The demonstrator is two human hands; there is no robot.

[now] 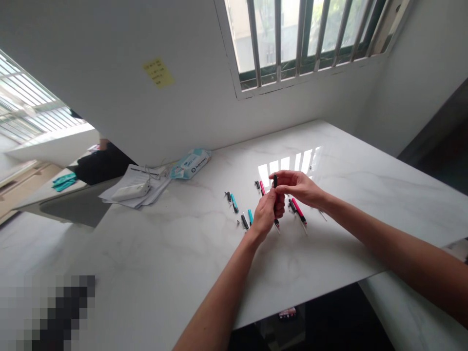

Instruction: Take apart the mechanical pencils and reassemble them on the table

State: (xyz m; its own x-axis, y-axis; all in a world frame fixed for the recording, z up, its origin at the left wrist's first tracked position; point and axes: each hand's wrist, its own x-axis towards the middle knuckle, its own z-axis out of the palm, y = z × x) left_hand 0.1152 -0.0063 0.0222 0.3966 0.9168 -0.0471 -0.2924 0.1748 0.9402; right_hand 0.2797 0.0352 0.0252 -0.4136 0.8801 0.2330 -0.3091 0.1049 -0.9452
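Observation:
My left hand (268, 209) is closed around a slim black pen part (275, 180), held upright above the table. From the right, my right hand (298, 186) pinches the upper end of the same part between thumb and fingers. Disassembled pen pieces lie around and below both hands. To the left are a teal barrel (234, 203), another teal barrel (250, 216) and a black pen piece (244, 222). A red barrel (298, 210) with black pieces (292, 206) lies under my right wrist, near a thin white refill (304, 228). Another red barrel (262, 187) is partly hidden behind my hands.
A white marbled table (164, 263) spreads beneath everything. Further left sit a wet wipes pack (192, 164), paper sheets (135, 201) and a white power strip (130, 191). A yellow note (159, 73) sticks to the wall beside a barred window (300, 44). A person in dark clothing (104, 163) is at far left.

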